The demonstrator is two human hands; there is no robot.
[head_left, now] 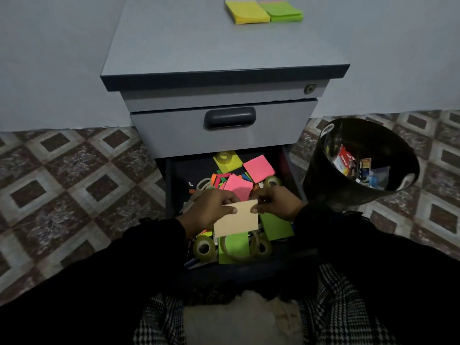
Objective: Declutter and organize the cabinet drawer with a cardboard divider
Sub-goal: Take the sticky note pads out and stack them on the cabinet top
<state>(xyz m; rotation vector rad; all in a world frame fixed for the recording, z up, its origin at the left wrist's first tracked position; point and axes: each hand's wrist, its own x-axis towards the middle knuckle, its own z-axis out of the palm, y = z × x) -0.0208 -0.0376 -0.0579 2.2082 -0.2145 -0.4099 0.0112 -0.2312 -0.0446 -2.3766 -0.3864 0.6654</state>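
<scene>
The lower drawer (pixel 291 168) of a grey cabinet is pulled out and full of clutter. Over it, both my hands hold a pale tan pad of sticky notes (pixel 237 221). My left hand (pixel 211 207) pinches its upper left edge, and my right hand (pixel 275 201) pinches its upper right corner. Below lie pink sticky-note pads (pixel 258 168), green pads (pixel 276 226), a yellow pad (pixel 230 164), several rolls of clear tape (pixel 204 248) and small coloured flags (pixel 220 179). No cardboard divider is in view.
On the cabinet top (pixel 199 46) lie a yellow pad (pixel 246 11) and a green pad (pixel 282 11) side by side. The upper drawer (pixel 224 130) is closed. A black waste bin (pixel 361 160) with packaging in it stands to the right on the patterned tile floor.
</scene>
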